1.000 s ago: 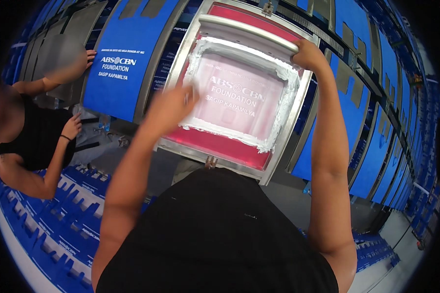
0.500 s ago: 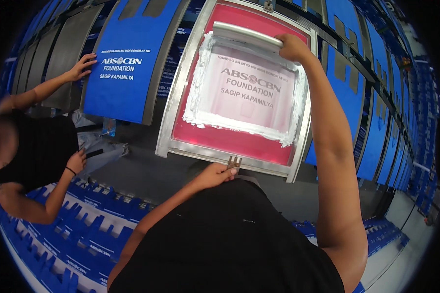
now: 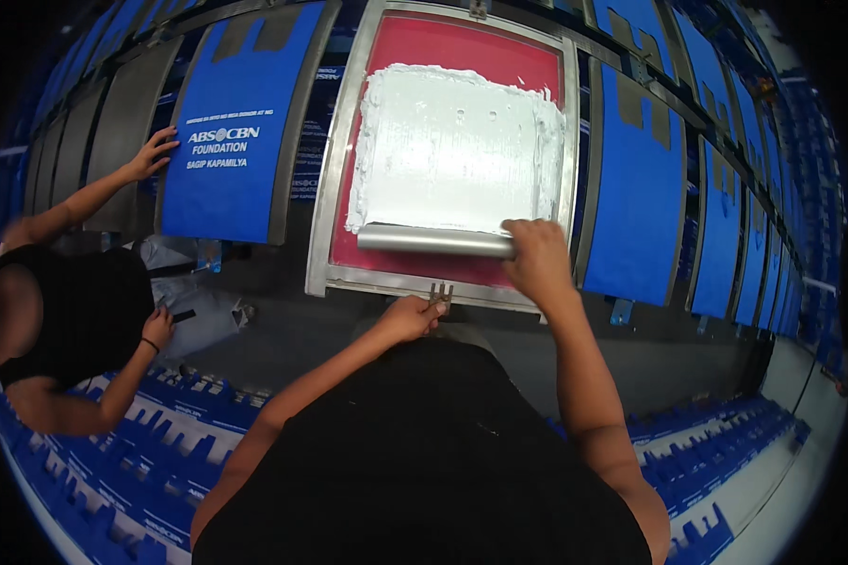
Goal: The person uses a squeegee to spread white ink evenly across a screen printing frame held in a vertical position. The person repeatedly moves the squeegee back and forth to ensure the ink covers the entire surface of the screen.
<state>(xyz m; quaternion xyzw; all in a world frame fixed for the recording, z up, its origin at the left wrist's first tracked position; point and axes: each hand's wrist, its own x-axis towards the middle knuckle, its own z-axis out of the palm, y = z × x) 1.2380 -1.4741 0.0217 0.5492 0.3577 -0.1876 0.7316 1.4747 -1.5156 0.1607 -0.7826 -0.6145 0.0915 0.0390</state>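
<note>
A metal-framed printing screen (image 3: 349, 160) with a red mesh lies in front of me, its middle covered in white ink (image 3: 457, 151). My right hand (image 3: 537, 259) grips the right end of a long grey squeegee (image 3: 433, 240) that lies across the near edge of the ink. My left hand (image 3: 410, 315) rests on the near rail of the frame, fingers at a small metal clamp (image 3: 440, 294). My black shirt hides what lies below the frame.
Blue bags (image 3: 226, 151) lie on grey boards in a long row to either side of the screen, more of them at the right (image 3: 636, 188). A person in black (image 3: 75, 311) at my left touches the printed bag. Stacks of blue bags (image 3: 160, 443) lie below.
The squeegee has been drawn from the far edge of the screen to the near edge, spreading white ink over the mesh. My left hand dropped from the mesh to the near frame rail.
</note>
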